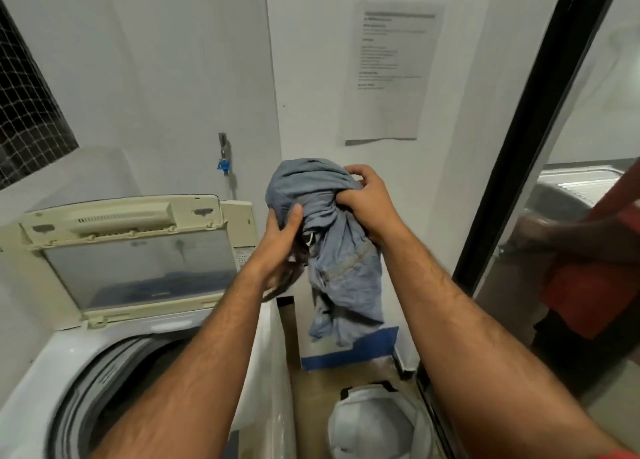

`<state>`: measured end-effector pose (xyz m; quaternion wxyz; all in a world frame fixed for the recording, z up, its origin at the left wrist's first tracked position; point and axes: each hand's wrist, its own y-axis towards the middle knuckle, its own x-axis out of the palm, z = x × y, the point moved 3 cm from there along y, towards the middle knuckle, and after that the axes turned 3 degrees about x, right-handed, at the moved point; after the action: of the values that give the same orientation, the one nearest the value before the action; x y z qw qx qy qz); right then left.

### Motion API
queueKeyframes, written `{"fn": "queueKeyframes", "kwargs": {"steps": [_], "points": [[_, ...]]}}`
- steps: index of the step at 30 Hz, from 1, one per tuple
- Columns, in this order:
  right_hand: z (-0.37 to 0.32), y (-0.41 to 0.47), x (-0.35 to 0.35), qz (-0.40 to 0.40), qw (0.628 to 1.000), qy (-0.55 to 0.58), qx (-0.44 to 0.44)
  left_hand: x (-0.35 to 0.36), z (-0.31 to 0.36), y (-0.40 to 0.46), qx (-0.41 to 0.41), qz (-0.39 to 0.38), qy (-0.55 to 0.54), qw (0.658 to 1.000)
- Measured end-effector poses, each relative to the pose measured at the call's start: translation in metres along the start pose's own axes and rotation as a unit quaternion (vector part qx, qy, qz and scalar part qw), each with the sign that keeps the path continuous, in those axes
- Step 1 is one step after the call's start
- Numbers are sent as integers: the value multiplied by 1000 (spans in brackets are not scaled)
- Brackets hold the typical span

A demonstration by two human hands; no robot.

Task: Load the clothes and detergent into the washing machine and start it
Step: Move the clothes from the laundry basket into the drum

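Both hands hold up a bundle of grey-blue clothes (341, 261) at chest height, to the right of the washing machine. My left hand (280, 247) grips the bundle's left side, with some darker fabric bunched under the palm. My right hand (369, 200) clutches the top of the bundle from the right. The cloth hangs down in folds. The top-loading washing machine (69, 351) stands at the lower left with its lid (138, 250) raised and its dark drum (138, 389) open. No detergent shows.
A white bag or basket (374, 420) sits on the floor at the bottom centre, beside a white-and-blue box (356, 349). A tap (224, 160) and a printed notice (391, 70) are on the wall. A glass door with a black frame (526, 146) runs along the right.
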<state>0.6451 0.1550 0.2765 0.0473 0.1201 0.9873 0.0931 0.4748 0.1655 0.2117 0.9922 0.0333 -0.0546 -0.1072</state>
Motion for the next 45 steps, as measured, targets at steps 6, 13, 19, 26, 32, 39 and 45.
{"fn": "queueKeyframes", "kwargs": {"steps": [6, 13, 19, 26, 32, 39, 45], "points": [[-27, -20, 51, -68, 995, 68, -7, 4, -3, -25, 33, -7, -122, 992], [-6, -54, 62, -177, 978, 100, 36, -25, -12, -59, 50, 163, -166, 971], [46, -82, 51, -61, 987, -134, 65, -55, -10, -81, 62, 284, -248, 924], [72, -139, 116, -285, 909, 89, 290, -101, -6, -93, 36, 306, -263, 914], [74, -141, 224, -223, 852, 399, 256, -165, -20, -112, -42, 216, -169, 961], [60, -153, 305, -90, 942, 292, 140, -252, -10, -135, -90, 154, -90, 980], [64, -162, 333, -24, 958, 245, 147, -289, -21, -158, -228, 44, -70, 970]]}}
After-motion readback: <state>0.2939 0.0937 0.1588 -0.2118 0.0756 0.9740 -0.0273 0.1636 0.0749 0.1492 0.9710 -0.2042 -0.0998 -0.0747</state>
